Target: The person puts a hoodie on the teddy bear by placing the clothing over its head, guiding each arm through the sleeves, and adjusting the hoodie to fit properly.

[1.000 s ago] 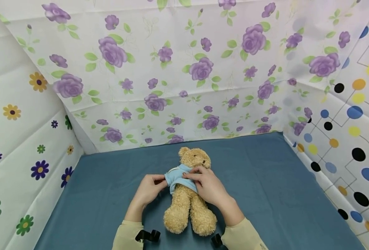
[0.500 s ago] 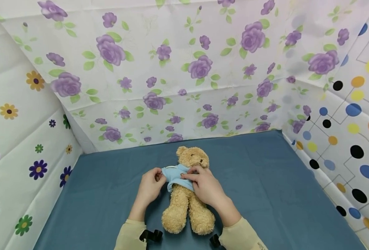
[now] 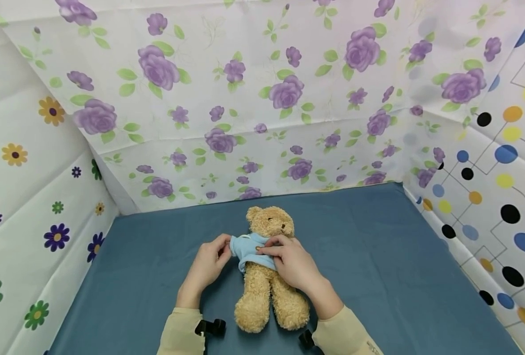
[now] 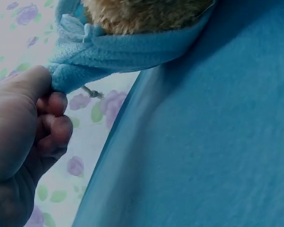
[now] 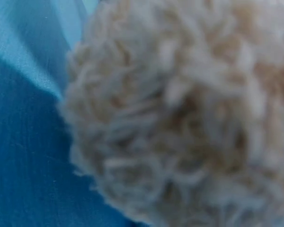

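A tan, curly-furred teddy bear point(image 3: 269, 222) in a light blue shirt point(image 3: 246, 246) lies on its back, legs toward me. My left hand point(image 3: 208, 261) pinches the end of the shirt's sleeve, on the bear's left side as I see it. In the left wrist view, the thumb and curled fingers of that hand point(image 4: 19, 127) grip the stretched blue cloth point(image 4: 80, 61). My right hand point(image 3: 295, 264) holds the shirt front at the bear's chest, covering the other sleeve. Blurred fur of the bear point(image 5: 180, 118) fills most of the right wrist view.
A dark blue cloth point(image 3: 378, 246) covers the table. Behind it hangs a white sheet with purple flowers point(image 3: 284, 93). More patterned sheets stand at the left point(image 3: 18, 197) and right point(image 3: 506, 192). Black camera straps point(image 3: 211, 327) circle both wrists.
My left hand has shifted its grip on the sleeve and moved slightly up and left, drawing the sleeve outward. The bear's head has shifted slightly left. My right hand stays almost in place.
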Available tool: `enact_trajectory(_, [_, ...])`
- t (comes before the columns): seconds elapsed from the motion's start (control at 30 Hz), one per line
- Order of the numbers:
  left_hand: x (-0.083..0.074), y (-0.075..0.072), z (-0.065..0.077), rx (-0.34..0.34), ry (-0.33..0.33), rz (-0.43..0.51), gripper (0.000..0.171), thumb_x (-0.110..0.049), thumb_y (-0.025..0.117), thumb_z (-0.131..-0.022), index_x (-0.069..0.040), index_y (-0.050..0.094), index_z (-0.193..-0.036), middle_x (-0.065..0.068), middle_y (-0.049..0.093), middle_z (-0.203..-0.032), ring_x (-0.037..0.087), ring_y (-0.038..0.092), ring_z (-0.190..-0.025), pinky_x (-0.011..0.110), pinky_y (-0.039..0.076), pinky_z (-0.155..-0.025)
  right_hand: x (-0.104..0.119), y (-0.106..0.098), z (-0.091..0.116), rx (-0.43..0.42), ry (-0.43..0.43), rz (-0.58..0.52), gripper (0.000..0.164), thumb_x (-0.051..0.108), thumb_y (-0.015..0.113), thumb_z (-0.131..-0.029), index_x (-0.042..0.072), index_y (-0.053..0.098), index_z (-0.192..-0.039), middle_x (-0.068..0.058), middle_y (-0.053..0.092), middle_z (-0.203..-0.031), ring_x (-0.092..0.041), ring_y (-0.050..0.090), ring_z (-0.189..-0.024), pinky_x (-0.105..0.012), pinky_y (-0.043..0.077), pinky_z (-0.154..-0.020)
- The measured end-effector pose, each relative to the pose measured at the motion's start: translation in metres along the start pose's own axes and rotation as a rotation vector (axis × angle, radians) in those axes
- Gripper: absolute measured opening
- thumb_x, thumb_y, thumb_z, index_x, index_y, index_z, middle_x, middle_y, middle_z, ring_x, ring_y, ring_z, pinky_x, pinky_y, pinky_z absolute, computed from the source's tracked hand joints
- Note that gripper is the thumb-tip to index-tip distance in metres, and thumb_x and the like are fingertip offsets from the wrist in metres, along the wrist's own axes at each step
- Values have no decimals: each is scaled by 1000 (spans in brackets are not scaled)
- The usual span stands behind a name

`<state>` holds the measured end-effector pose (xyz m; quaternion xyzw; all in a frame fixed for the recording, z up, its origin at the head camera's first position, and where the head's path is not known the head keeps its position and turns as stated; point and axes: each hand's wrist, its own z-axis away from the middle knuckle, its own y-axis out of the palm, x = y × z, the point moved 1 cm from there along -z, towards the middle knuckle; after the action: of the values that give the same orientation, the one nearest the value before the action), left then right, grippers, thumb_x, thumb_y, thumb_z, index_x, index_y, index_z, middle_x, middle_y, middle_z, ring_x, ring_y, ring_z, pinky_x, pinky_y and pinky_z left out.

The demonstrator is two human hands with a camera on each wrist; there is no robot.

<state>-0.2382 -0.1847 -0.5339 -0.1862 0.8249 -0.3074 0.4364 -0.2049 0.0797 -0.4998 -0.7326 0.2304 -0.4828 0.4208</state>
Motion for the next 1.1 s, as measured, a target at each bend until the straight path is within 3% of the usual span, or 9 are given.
enact_trajectory(0.13, [2, 5, -1, 41, -57, 104, 23, 3, 60, -104, -14, 70, -114, -11, 47, -65, 1, 35, -50, 25, 34, -53, -1, -1, 0, -4, -2, -3, 41, 2, 59, -108, 29, 78, -132, 0, 63, -135, -35, 59, -120, -45, 52, -87])
enact_trajectory(0.27, [1, 2, 2, 57, -170, 216, 26, -1, 65, -103, -7, 71, -128, -8, 59, -74, 7, 46, -53, 28, 41, -55, -1, -3, 0, -4, 8, -14, 39, 3, 60, -109, 26, 77, -135, -2, 62, -135, -36, 58, -121, -46, 52, -87])
enact_trajectory(0.33, [0, -1, 3, 37, -180, 225, 29, -1, 72, -101, -5, 72, -129, -5, 64, -83, 9, 53, -60, 30, 46, -58, -1, -3, 0, -4, 11, -15, 39, 3, 60, -109, 25, 76, -136, -2, 62, -136, -36, 58, -121, -45, 52, -85])
enact_trajectory(0.53, [-3, -5, 2, -14, -59, 71, 28, -6, 88, -90, -10, 80, -116, -3, 73, -100, 6, 58, -71, 30, 51, -62, -1, -4, 0, -15, 8, -15, 39, 3, 61, -108, 26, 76, -136, -2, 62, -137, -37, 58, -120, -44, 51, -82])
enact_trajectory(0.77, [-13, 0, -2, -115, 104, -132, 24, -7, 90, -89, -11, 80, -110, -1, 75, -107, 8, 60, -70, 28, 47, -58, -3, -4, -1, -22, 14, -22, 40, 2, 60, -108, 27, 76, -135, -3, 61, -136, -37, 58, -118, -44, 50, -83])
enact_trajectory(0.93, [-18, 6, -5, -216, 206, -137, 24, 4, 87, -86, -10, 79, -104, 2, 73, -106, 12, 62, -72, 26, 48, -58, -4, -4, -1, -30, 4, -21, 40, 2, 60, -108, 26, 76, -136, -3, 62, -135, -36, 59, -117, -45, 51, -85])
enact_trajectory(1.1, [-21, 9, -7, -251, 212, -80, 25, 8, 88, -84, -9, 78, -99, 3, 74, -104, 10, 62, -71, 26, 50, -58, -4, -4, 0, -40, 7, -25, 40, 2, 61, -108, 26, 76, -135, -3, 62, -134, -36, 59, -117, -44, 51, -84])
